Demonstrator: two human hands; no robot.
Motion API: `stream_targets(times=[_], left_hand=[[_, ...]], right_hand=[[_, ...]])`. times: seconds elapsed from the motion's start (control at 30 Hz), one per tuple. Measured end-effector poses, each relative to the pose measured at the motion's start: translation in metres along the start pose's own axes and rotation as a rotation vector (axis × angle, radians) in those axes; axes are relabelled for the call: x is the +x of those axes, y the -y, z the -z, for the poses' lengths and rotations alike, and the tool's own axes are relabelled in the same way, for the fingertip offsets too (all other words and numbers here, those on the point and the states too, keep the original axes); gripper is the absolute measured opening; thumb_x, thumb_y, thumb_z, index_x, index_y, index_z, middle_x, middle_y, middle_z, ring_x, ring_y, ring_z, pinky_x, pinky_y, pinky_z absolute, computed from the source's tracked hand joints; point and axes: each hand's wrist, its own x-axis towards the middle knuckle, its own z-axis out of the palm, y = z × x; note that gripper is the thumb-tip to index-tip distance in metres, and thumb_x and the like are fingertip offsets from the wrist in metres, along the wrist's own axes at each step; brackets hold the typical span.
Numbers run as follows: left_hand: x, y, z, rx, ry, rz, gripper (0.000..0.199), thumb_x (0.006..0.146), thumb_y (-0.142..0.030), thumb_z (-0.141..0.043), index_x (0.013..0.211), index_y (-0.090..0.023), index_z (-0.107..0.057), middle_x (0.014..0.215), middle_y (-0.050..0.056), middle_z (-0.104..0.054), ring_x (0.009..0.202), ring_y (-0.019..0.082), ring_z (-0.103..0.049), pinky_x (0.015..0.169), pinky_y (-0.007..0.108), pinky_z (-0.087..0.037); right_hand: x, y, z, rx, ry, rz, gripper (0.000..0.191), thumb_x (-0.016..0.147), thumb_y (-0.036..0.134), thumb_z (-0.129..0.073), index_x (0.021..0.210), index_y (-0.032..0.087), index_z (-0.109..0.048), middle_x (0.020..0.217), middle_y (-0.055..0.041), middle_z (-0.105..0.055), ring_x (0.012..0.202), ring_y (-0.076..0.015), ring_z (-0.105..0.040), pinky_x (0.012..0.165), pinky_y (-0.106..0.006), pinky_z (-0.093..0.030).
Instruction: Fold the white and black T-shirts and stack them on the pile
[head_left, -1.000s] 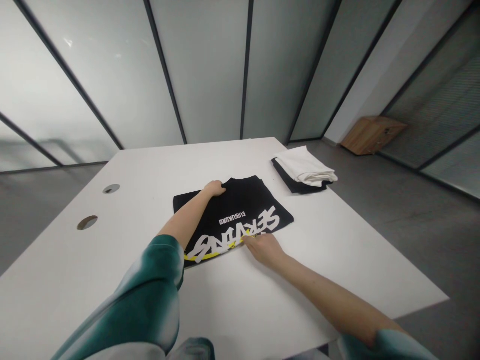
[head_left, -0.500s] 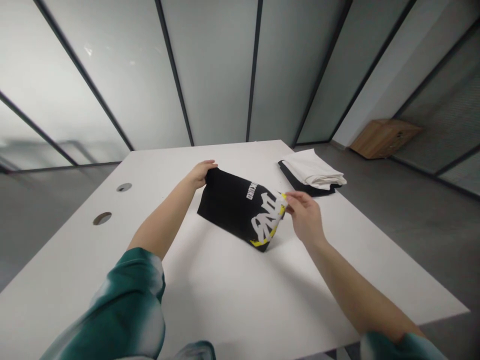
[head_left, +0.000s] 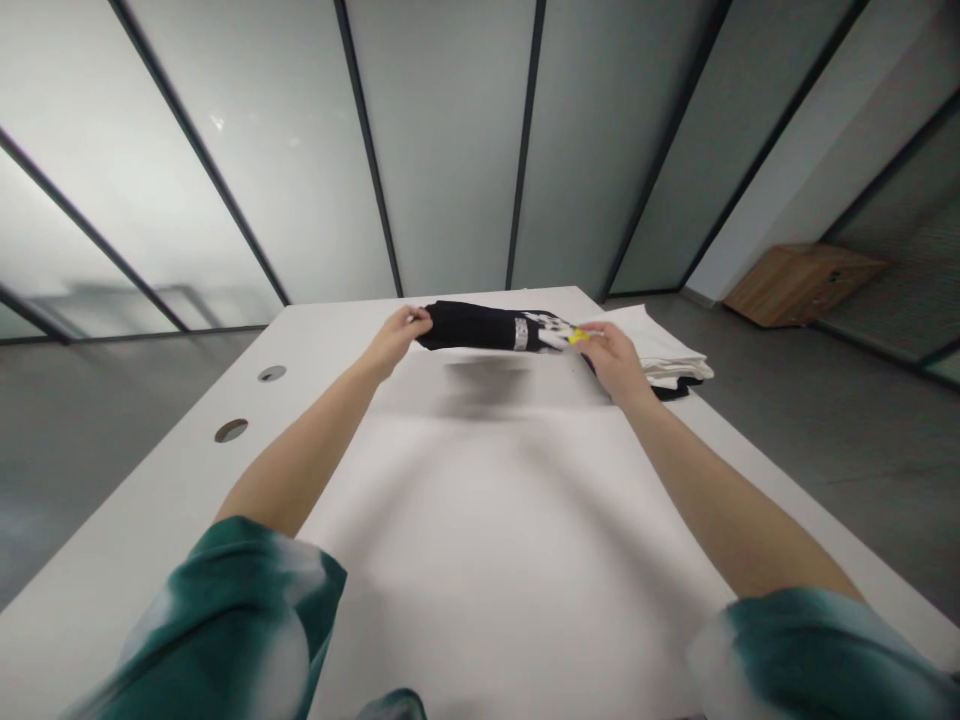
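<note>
Black printed tee [head_left: 487, 327] has swung up off the table [head_left: 480, 560] now, long way running sideways, just in front of the white folded stack [head_left: 660, 345]; left hand [head_left: 394, 342] and right hand [head_left: 616, 362] pinch its ends, fingers [head_left: 592, 335] closed tight.

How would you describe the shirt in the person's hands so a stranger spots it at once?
At the far end of the white table, the left hand and right hand hold a folded black shirt. Unlike the white cloth behind it, it bears white lettering and a yellow mark.
</note>
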Motion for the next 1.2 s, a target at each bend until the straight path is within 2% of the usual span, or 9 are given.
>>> stream_targets(times=[0.1, 0.13, 0.17, 0.23, 0.33, 0.43, 0.57, 0.77, 1.2], left_hand=[[-0.077, 0.035, 0.000, 0.138, 0.425, 0.153, 0.027, 0.080, -0.044, -0.059, 0.088, -0.019, -0.064, 0.089, 0.004, -0.069, 0.090, 0.022, -0.064, 0.085, 0.037, -0.051], [-0.095, 0.046, 0.000, 0.198, 0.515, 0.212, 0.028, 0.079, -0.045, -0.059, 0.090, -0.020, -0.065, 0.090, 0.004, -0.070, 0.088, 0.022, -0.065, 0.082, 0.036, -0.052], [-0.109, 0.055, 0.000, 0.271, 0.494, 0.261, 0.027, 0.079, -0.044, -0.059, 0.092, -0.021, -0.064, 0.093, 0.005, -0.070, 0.087, 0.022, -0.066, 0.081, 0.036, -0.053], [-0.120, 0.066, -0.005, 0.422, 0.315, 0.276, 0.028, 0.083, -0.041, -0.055, 0.102, -0.021, -0.062, 0.105, 0.008, -0.070, 0.094, 0.024, -0.067, 0.084, 0.038, -0.053], [-0.115, 0.069, -0.019, 0.574, 0.108, 0.112, 0.035, 0.087, -0.037, -0.051, 0.116, -0.019, -0.058, 0.122, 0.011, -0.065, 0.113, 0.026, -0.062, 0.099, 0.041, -0.049], [-0.110, 0.070, -0.039, 0.649, 0.131, -0.057, 0.040, 0.089, -0.036, -0.051, 0.125, -0.018, -0.057, 0.133, 0.013, -0.060, 0.129, 0.026, -0.051, 0.112, 0.042, -0.040], [-0.112, 0.084, -0.052, 0.706, 0.233, -0.051, 0.042, 0.091, -0.036, -0.050, 0.128, -0.019, -0.059, 0.143, 0.012, -0.055, 0.136, 0.026, -0.047, 0.117, 0.043, -0.035], [-0.113, 0.101, -0.048, 0.662, 0.265, -0.029, 0.044, 0.091, -0.040, -0.049, 0.129, -0.022, -0.061, 0.145, 0.008, -0.055, 0.133, 0.026, -0.051, 0.116, 0.045, -0.037], [-0.116, 0.099, -0.046, 0.636, 0.266, -0.012, 0.044, 0.091, -0.040, -0.050, 0.130, -0.021, -0.061, 0.146, 0.009, -0.054, 0.134, 0.026, -0.051, 0.116, 0.045, -0.037]], right_hand=[[-0.056, -0.024, 0.006, -0.221, 0.311, -0.087, 0.037, 0.083, 0.042, -0.062, 0.112, 0.020, -0.067, 0.079, -0.0049, -0.074, 0.071, -0.0205, -0.066, 0.066, -0.030, -0.050], [-0.068, -0.031, 0.007, -0.284, 0.355, -0.091, 0.038, 0.084, 0.042, -0.061, 0.114, 0.020, -0.067, 0.082, -0.0060, -0.075, 0.075, -0.0216, -0.068, 0.069, -0.031, -0.050], [-0.076, -0.038, 0.007, -0.340, 0.372, -0.099, 0.037, 0.085, 0.042, -0.059, 0.113, 0.020, -0.068, 0.083, -0.0067, -0.076, 0.076, -0.0222, -0.068, 0.070, -0.032, -0.050], [-0.080, -0.046, 0.003, -0.411, 0.354, -0.092, 0.035, 0.088, 0.041, -0.053, 0.110, 0.019, -0.069, 0.084, -0.0074, -0.076, 0.076, -0.0223, -0.069, 0.072, -0.032, -0.049], [-0.067, -0.050, -0.016, -0.455, 0.305, -0.040, 0.032, 0.090, 0.037, -0.047, 0.106, 0.019, -0.069, 0.088, -0.0074, -0.075, 0.078, -0.0218, -0.068, 0.074, -0.033, -0.049], [-0.054, -0.057, -0.042, -0.512, 0.278, 0.071, 0.032, 0.089, 0.031, -0.048, 0.108, 0.018, -0.069, 0.105, -0.0107, -0.073, 0.094, -0.0242, -0.066, 0.085, -0.035, -0.049], [-0.052, -0.078, -0.063, -0.598, 0.272, 0.119, 0.031, 0.087, 0.027, -0.050, 0.108, 0.015, -0.069, 0.114, -0.0144, -0.068, 0.108, -0.0261, -0.060, 0.096, -0.038, -0.045], [-0.055, -0.104, -0.063, -0.532, 0.248, 0.097, 0.031, 0.087, 0.028, -0.050, 0.107, 0.015, -0.069, 0.112, -0.0132, -0.067, 0.106, -0.0238, -0.060, 0.097, -0.036, -0.045], [-0.056, -0.100, -0.060, -0.487, 0.225, 0.060, 0.034, 0.086, 0.032, -0.048, 0.110, 0.017, -0.068, 0.113, -0.0126, -0.069, 0.106, -0.0255, -0.061, 0.097, -0.039, -0.046]])
